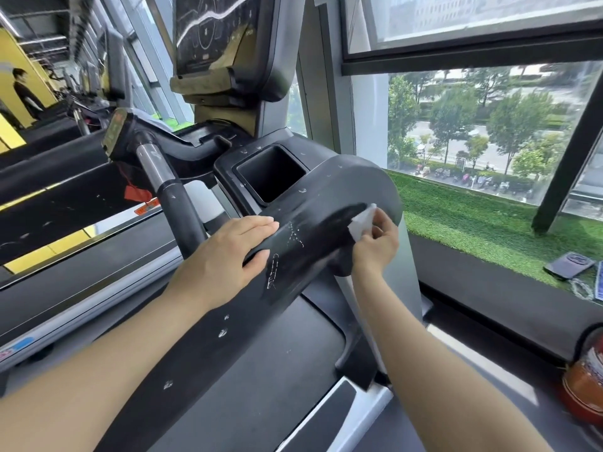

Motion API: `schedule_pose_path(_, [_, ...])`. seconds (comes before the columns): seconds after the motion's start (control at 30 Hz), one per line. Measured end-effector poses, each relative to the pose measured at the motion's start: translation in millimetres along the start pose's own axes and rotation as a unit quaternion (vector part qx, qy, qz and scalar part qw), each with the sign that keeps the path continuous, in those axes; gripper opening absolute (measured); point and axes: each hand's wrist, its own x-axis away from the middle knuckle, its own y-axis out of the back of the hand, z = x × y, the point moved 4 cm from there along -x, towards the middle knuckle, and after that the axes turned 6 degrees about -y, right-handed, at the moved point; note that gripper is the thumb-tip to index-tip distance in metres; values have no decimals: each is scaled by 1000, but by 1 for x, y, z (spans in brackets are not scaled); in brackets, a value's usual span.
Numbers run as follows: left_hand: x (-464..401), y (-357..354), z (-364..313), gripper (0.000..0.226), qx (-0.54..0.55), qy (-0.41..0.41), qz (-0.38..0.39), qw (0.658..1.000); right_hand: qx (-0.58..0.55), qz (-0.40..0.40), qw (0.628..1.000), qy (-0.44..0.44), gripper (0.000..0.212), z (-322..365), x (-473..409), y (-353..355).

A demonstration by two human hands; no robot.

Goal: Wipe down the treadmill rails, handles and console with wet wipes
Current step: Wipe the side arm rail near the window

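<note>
Treadmill rail (303, 243), black, scuffed, white wipe (362, 223) pressed

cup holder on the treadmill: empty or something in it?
Looks empty: the cup holder shows only bare dark walls and floor; its deepest corner is in shadow.

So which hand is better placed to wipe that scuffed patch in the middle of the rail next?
The right hand: its fingers already pinch the wet wipe against the black rail, beside the scuffs. The left hand lies flat on the rail, holding no wipe.
</note>
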Motion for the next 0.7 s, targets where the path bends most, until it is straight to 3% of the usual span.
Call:
schedule_pose_path(0.13, [0, 0, 0, 43, 0, 0, -1, 1000, 27, -31, 997, -58, 23, -8, -27, -8])
schedule_pose_path(0.33, [0, 0, 0, 43, -8, -4, 1, 1000, 181, -49, 980, 65, 28, 11, -18, -19])
schedule_pose_path(0.57, [-1, -1, -1, 44, -5, -10, 0, 1000, 298, 56, 931, 201, 47, 20, -7, -31])
schedule_pose_path(0.7, [-1, -2, -1, 44, 0, -17, -7, 1000, 310, 126, 904, 265, 53, 25, 11, -32])
